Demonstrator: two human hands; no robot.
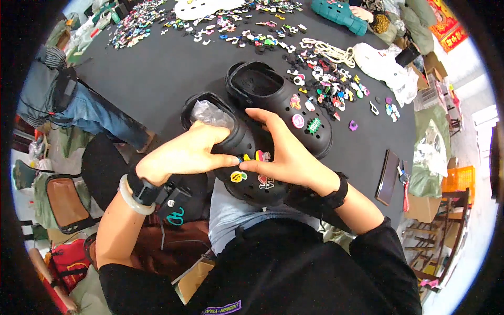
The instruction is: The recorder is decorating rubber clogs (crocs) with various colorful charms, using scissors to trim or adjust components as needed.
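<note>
A black foam clog (251,137) lies at the table's near edge, with a crumpled clear plastic bag (210,114) in its opening. The fingers of my left hand (184,149) reach inside that opening, while its thumb presses on the clog's top. My right hand (286,149) grips the clog's right side, its thumb tip meeting the left thumb by a small charm. A yellow charm (239,177) and several others sit in the clog's holes. Just beyond lies a second black clog (281,102) with a pink round charm (298,121) and a green spiky charm (314,125).
Loose charms (328,86) are heaped right of the second clog, and more spread along the far table. A white cord (331,51), a white plastic bag (388,71) and a phone (387,177) lie on the right. Another person's hand (361,13) is by a teal clog (340,16).
</note>
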